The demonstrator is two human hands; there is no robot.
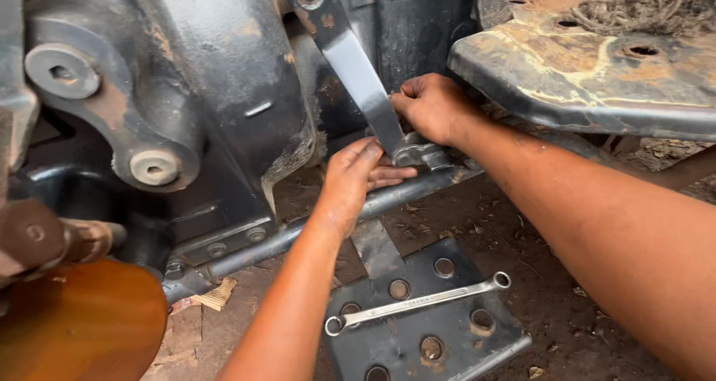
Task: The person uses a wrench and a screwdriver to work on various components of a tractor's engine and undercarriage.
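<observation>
The right hand (432, 106) is clenched on the lower end of the flat steel lever arm (358, 71), which hangs from a bolt on the black machine housing (224, 68), while the left hand (356, 180) rests with fingers released against the joint where the lever arm meets the horizontal rod (298, 235). A double ring spanner (418, 303) lies loose on the perforated step plate (455, 344) nearer the viewer. Risk: fingers at the joint could be pinched if the lever arm swings, and the spanner could slide off the tilted plate onto the dirt floor.
</observation>
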